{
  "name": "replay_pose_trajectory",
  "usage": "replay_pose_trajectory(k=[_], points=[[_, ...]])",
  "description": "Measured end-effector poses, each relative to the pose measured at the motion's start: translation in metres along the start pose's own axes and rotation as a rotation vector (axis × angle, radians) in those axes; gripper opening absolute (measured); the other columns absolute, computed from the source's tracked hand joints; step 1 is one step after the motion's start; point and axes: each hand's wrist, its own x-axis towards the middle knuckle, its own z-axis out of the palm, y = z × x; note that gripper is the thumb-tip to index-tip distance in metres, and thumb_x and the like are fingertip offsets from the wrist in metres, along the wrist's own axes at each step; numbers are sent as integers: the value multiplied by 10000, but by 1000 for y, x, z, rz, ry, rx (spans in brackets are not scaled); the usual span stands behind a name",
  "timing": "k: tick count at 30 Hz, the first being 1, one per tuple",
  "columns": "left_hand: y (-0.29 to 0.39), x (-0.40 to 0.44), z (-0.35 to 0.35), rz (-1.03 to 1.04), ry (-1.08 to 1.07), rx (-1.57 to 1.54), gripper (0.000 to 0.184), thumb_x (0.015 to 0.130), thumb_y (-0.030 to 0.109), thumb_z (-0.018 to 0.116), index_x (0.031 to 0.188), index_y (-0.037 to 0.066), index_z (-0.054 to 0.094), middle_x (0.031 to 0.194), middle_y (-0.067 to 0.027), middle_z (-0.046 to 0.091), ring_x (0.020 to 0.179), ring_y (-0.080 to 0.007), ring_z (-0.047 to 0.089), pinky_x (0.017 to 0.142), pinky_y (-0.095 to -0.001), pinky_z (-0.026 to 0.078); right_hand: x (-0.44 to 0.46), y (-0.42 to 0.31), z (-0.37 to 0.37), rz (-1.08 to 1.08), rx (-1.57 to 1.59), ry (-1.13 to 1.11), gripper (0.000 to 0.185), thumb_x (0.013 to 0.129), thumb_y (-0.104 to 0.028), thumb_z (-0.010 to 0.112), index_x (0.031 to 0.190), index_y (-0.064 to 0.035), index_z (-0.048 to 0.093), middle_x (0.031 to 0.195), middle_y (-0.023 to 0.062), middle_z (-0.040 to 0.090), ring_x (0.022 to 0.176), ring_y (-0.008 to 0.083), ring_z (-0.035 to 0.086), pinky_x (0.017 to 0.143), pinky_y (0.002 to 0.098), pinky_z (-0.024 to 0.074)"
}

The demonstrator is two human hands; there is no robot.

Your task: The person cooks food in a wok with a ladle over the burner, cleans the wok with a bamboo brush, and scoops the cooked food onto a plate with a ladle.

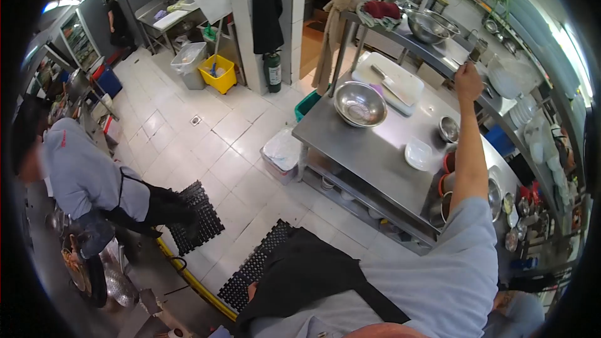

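Observation:
My right hand (469,81) is raised at the end of my outstretched arm, by the upper shelf. Its fingers are closed around what looks like a small dark container (477,51), whose top shows above the fist. Below the shelf, on the steel worktable (357,153), are a large metal bowl (360,105), a white cutting board (404,84) with a knife (387,82) on it, a small metal bowl (448,129) and a white dish (418,154). Only a sliver of my left hand (252,290) shows beside my black apron; its fingers are hidden.
A person in a grey shirt (94,163) stands at the cooking station on the left. Another person (118,22) is far back. A lidded bin (280,153) is beside the worktable. A yellow bucket (219,74) and black floor mats (253,266) lie on the tiled floor.

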Motion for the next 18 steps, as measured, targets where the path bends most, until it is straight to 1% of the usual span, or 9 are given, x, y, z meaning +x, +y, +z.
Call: replay_pose_trajectory(k=[6, 10, 12, 13, 14, 15, 16, 17, 18], points=[[13, 6, 5, 38, -10, -24, 362, 879, 318, 679, 1028, -13, 676, 1009, -247, 663, 958, -404, 639, 833, -479, 507, 0, -1, -6, 7, 4, -52, 211, 915, -326, 528, 926, -148, 640, 842, 128, 699, 753, 382, 677, 625, 522, 505], [-8, 1, 9, 22, -4, 5, 374, 880, 322, 678, 1043, -15, 670, 1034, -249, 660, 972, -406, 637, 844, -478, 507, 1, 5, 6, 17, -21, -59, 232, 925, -333, 506, 946, -138, 629, 874, 135, 703, 775, 401, 675, 648, 534, 504], [-22, -1, 11, 34, -6, 44, 380, 880, 324, 678, 1050, -16, 667, 1047, -250, 658, 979, -408, 635, 850, -477, 507, -1, 12, 8, 43, -35, -115, 268, 937, -351, 481, 967, -133, 634, 928, 169, 699, 853, 409, 676, 692, 552, 508], [-33, 2, 13, 78, -6, 94, 383, 880, 325, 678, 1054, -16, 666, 1053, -251, 657, 982, -408, 635, 852, -477, 507, 2, 27, 23, 35, -38, -144, 282, 940, -358, 477, 977, -129, 637, 951, 179, 698, 884, 410, 676, 706, 558, 512], [-48, 7, 19, 149, -3, 166, 386, 880, 326, 678, 1058, -17, 665, 1059, -251, 656, 986, -409, 634, 855, -477, 507, 3, 48, 46, -43, -195, -175, 328, 948, -384, 468, 978, -101, 632, 993, 178, 702, 933, 409, 675, 747, 552, 524], [-65, 16, 24, 248, 20, 256, 389, 880, 327, 677, 1061, -18, 663, 1065, -252, 655, 989, -409, 633, 858, -477, 507, 1, 100, 111, -150, -285, -67, 370, 933, -418, 528, 1086, -102, 643, 1079, 152, 703, 956, 387, 681, 801, 534, 538], [-74, 18, 27, 302, 64, 301, 392, 880, 328, 677, 1065, -18, 662, 1071, -252, 655, 993, -410, 633, 861, -476, 507, 9, 116, 145, -252, -416, -46, 416, 930, -457, 540, 1168, -123, 615, 1150, 120, 680, 946, 335, 687, 768, 491, 549], [-72, 12, 33, 224, 102, 204, 378, 888, 297, 647, 1107, -11, 650, 1145, -250, 641, 1010, -402, 636, 862, -478, 511, 11, 136, 165, -350, -569, -32, 478, 927, -496, 553, 1249, -145, 587, 1222, 87, 657, 937, 283, 694, 734, 448, 560], [-71, 3, 38, 255, 171, 119, 359, 890, 274, 611, 1105, -10, 653, 1145, -252, 645, 1027, -403, 635, 866, -487, 512, 15, 150, 183, -442, -697, -22, 549, 924, -535, 565, 1330, -167, 560, 1293, 55, 635, 927, 231, 700, 701, 405, 571]])
